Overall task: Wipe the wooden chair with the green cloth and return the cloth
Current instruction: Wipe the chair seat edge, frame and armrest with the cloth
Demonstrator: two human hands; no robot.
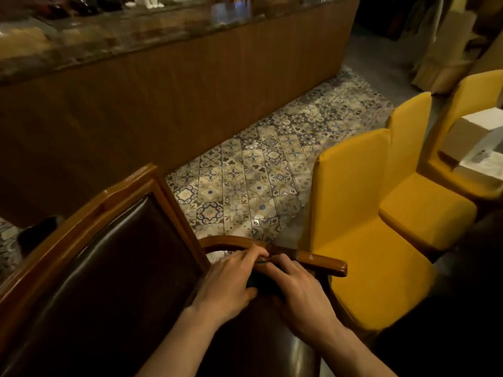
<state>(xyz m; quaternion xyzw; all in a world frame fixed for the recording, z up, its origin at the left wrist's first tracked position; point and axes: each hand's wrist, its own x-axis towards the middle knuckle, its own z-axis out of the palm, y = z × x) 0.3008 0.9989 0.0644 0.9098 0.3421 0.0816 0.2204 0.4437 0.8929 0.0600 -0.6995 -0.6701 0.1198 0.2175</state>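
Observation:
The wooden chair (152, 186) fills the lower left, with a glossy brown frame and dark leather back and seat. Its curved right armrest (313, 258) runs across the lower middle. My left hand (231, 281) and my right hand (302, 289) rest side by side on that armrest, fingers curled over it. Between them a dark green cloth (261, 263) shows only as a thin sliver and a dark patch under the fingers; most of it is hidden. Both hands appear to press on it.
A long wood-panelled counter (190, 85) with a stone top runs across the back. Patterned floor tiles (258, 172) lie between counter and chairs. Yellow-covered chairs (367, 227) stand close on the right, one holding a cardboard box (473, 137).

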